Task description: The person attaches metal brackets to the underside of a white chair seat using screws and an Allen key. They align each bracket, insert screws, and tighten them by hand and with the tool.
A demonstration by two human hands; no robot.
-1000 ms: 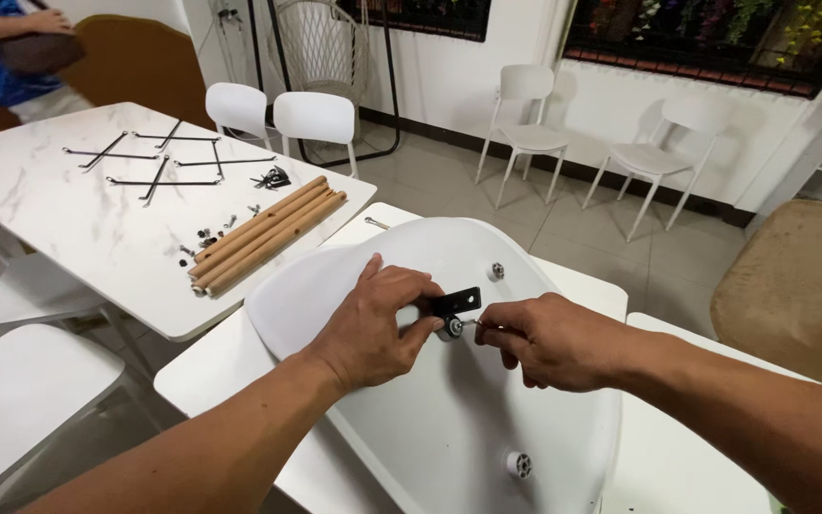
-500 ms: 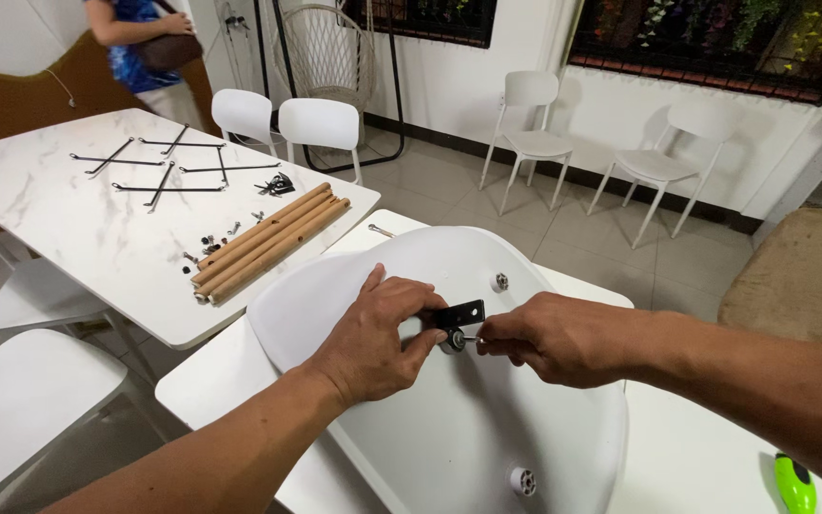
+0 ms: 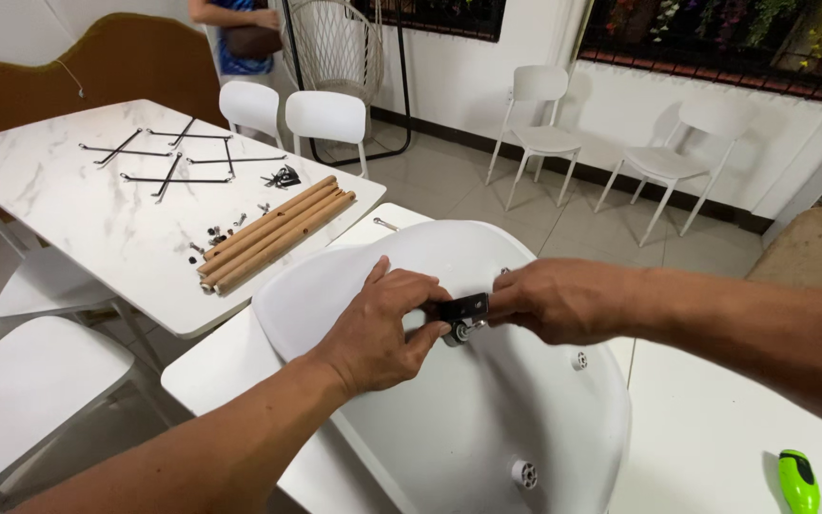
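A white plastic chair seat shell (image 3: 449, 419) lies upside down on a white surface (image 3: 715, 438), its underside facing up. At the middle of the shell both hands meet on a small black metal bracket (image 3: 465, 307). The left hand (image 3: 378, 328) pinches the bracket's left end between thumb and fingers, its grip clenched on the part. The right hand (image 3: 554, 300) comes in from the right, fingertips closed at the bracket's right end; whether they grasp the bracket itself or a small fastener beside it cannot be told. Just under the bracket sits a round metal fitting (image 3: 459, 332) on the shell. Two more round mounting bosses (image 3: 523, 473) show nearer the shell's lower edge.

A green-handled tool (image 3: 797, 481) lies on the same surface, well apart to the right. On a marble-patterned surface (image 3: 68, 209) to the left lie wooden legs (image 3: 278, 228) side by side, thin black metal rods (image 3: 168, 162) and scattered small hardware (image 3: 216, 235). White chairs (image 3: 325, 119) stand beyond it.
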